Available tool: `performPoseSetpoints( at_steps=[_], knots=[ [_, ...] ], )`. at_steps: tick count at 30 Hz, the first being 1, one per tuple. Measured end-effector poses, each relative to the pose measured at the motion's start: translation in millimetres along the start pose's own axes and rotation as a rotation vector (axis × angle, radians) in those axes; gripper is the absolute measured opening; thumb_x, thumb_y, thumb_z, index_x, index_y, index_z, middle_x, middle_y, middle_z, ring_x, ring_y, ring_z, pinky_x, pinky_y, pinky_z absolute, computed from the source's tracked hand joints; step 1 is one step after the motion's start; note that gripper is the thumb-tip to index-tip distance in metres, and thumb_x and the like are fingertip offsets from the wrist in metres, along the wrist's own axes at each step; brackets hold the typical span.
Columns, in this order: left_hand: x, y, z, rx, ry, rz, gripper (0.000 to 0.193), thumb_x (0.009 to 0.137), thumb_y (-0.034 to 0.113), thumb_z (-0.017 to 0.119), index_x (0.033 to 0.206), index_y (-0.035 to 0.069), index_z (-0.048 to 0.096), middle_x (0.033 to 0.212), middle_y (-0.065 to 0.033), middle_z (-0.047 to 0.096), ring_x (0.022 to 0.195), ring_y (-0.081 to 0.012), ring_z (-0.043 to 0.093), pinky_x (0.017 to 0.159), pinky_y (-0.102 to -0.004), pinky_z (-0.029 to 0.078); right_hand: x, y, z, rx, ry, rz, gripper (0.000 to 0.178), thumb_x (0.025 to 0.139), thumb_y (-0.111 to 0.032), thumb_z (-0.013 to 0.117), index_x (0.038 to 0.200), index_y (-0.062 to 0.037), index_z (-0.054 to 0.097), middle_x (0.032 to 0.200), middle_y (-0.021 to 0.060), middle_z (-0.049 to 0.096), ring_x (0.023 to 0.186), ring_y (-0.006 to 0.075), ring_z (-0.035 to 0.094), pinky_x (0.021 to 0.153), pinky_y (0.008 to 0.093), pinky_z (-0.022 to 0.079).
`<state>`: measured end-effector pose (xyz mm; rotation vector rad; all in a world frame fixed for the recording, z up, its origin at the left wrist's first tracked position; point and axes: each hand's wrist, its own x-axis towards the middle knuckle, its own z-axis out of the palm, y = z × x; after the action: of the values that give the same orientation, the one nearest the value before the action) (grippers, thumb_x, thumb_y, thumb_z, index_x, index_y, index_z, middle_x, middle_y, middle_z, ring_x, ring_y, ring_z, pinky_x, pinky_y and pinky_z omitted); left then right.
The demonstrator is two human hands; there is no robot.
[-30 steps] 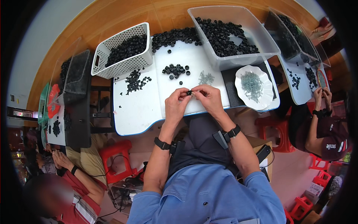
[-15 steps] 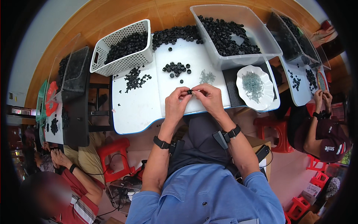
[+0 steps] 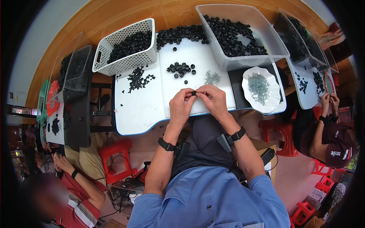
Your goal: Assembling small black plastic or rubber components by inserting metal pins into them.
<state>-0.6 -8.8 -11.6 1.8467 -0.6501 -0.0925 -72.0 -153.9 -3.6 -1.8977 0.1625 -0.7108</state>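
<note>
Piece (image 3: 194, 93), black, between both hands (image 3: 180, 107) (image 3: 216, 102)

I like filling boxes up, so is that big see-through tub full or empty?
The see-through tub is partly full: black pieces cover its left side, but bare bottom shows at its right.

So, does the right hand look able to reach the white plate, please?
Probably yes: nothing seems to stand between the right hand and the white plate, though that hand appears occupied at a small black part.
</note>
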Motion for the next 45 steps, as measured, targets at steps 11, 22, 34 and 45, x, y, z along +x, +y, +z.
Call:
performPoseSetpoints(
  at_steps=[11, 22, 34, 45],
  knots=[
    [-1, 2, -1, 0.013, 0.003, -0.026, 0.023, 0.089, 0.004, 0.077, 0.111, -0.001, 0.071, 0.096, -0.0130, 0.078, 0.087, -0.0186, 0.077, 0.078, -0.0302, 0.061, -2, 2, 4, -0.120, 0.036, -0.178, 0.013, 0.082, 0.006, 0.075, 0.093, 0.0006, 0.072, 0.090, 0.0123, 0.072, 0.081, 0.0295, 0.072, 0.071, 0.0358, 0.058],
    [3, 4, -13, 0.053, -0.071, -0.038, 0.028, 0.090, 0.006, 0.076, 0.117, 0.000, 0.073, 0.101, -0.0156, 0.079, 0.091, -0.0196, 0.077, 0.081, -0.0307, 0.060, -6, -1, 5, -0.253, 0.017, -0.347, 0.018, 0.082, 0.006, 0.074, 0.098, -0.0003, 0.071, 0.093, 0.0119, 0.072, 0.084, 0.0302, 0.072, 0.073, 0.0379, 0.060],
    [5, -1, -18, -0.157, -0.105, -0.161, 0.030, 0.091, 0.012, 0.077, 0.117, -0.002, 0.074, 0.101, -0.0140, 0.080, 0.094, -0.0178, 0.077, 0.083, -0.0294, 0.059, -6, -6, 3, -0.226, -0.015, -0.361, 0.023, 0.083, 0.010, 0.068, 0.104, 0.0003, 0.071, 0.099, 0.0134, 0.073, 0.087, 0.0322, 0.073, 0.076, 0.0387, 0.060],
    [2, 4, -16, -0.154, -0.082, -0.177, 0.027, 0.090, 0.013, 0.079, 0.113, -0.001, 0.076, 0.095, -0.0125, 0.080, 0.088, -0.0174, 0.076, 0.081, -0.0300, 0.059, -1, 1, -2, 0.036, -0.069, 0.029, 0.014, 0.089, 0.000, 0.072, 0.103, 0.0010, 0.076, 0.094, 0.0136, 0.076, 0.083, 0.0226, 0.074, 0.071, 0.0309, 0.058]
  ],
)
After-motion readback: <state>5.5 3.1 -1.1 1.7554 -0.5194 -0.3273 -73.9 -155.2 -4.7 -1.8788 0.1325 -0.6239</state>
